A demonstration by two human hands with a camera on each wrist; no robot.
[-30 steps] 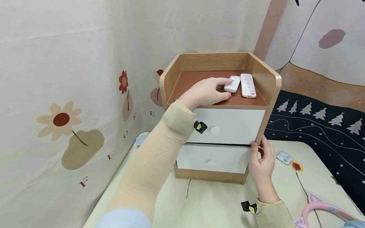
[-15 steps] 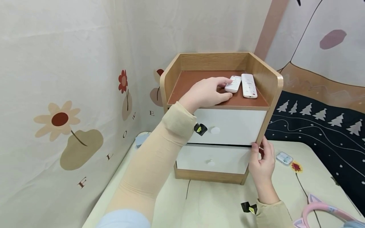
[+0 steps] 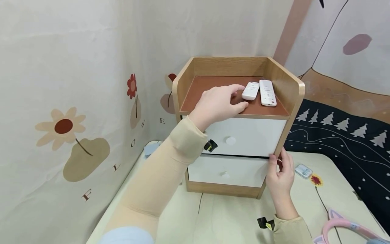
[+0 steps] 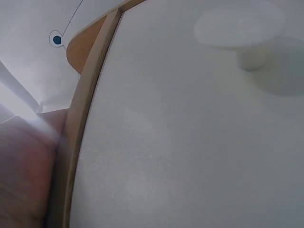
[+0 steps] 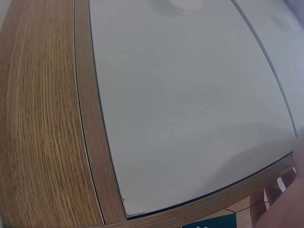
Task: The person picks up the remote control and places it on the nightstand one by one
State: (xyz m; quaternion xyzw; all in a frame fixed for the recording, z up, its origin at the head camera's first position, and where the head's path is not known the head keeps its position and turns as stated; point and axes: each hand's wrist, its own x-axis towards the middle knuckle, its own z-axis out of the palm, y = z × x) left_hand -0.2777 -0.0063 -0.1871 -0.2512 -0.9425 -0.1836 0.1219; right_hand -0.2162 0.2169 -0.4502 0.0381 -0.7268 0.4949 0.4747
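Note:
A small wooden cabinet (image 3: 231, 188) with two white drawers stands in the middle of the head view. On its brown top lie a short white remote control (image 3: 251, 91) and a longer one (image 3: 267, 93), side by side near the right wall. My left hand (image 3: 217, 103) hovers over the top's front edge, thumb and fingers parted just left of the short remote, with nothing held. Low on the cabinet's right side, my right hand (image 3: 279, 176) grips the edge, thumb in front and fingers round the side. The right wrist view shows the lower drawer front (image 5: 194, 104) and those fingers (image 5: 273, 194).
A pink cat-ear headband (image 3: 341, 222) lies at the front right of the table. Behind the right hand is a small clear case (image 3: 303, 170). Something light blue (image 3: 150, 149) sits at the back left, beside the patterned curtain (image 3: 91, 84).
My left hand has let go of the short remote and drawn slightly left, fingers spreading. Both remotes stay on the top. My right hand keeps its grip on the cabinet's side.

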